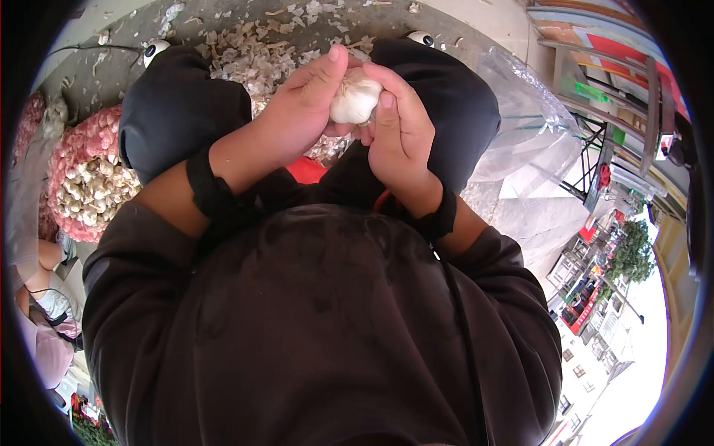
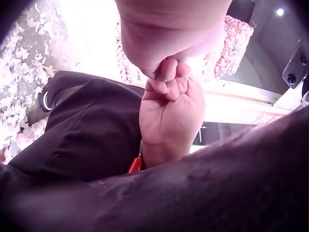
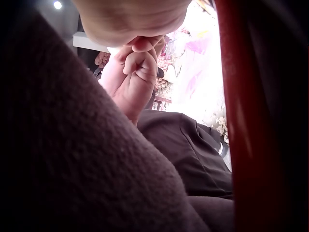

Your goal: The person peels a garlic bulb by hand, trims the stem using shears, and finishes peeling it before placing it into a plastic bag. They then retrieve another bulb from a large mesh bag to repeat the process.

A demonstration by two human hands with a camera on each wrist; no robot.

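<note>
A white garlic bulb (image 1: 355,101) is held between both hands above the lap in the head view. My left hand (image 1: 303,102) cups it from the left, thumb pointing up and fingers partly hidden beneath. From the other side my right hand (image 1: 401,126) grips it, thumb against its face and index finger bent over the top. In the left wrist view the curled fingers of the right hand (image 2: 171,111) meet the left palm, which hides the bulb. A red handle-like piece (image 3: 244,121) runs close beside the right wrist; I cannot tell whether the right hand holds it.
Garlic skins (image 1: 249,63) litter the ground between and beyond the knees. At the left stands a pink net sack (image 1: 85,141) with many peeled-looking garlic bulbs (image 1: 97,189). Clear plastic sheeting (image 1: 520,119) lies right of the right knee. Another person's leg (image 1: 44,260) shows at far left.
</note>
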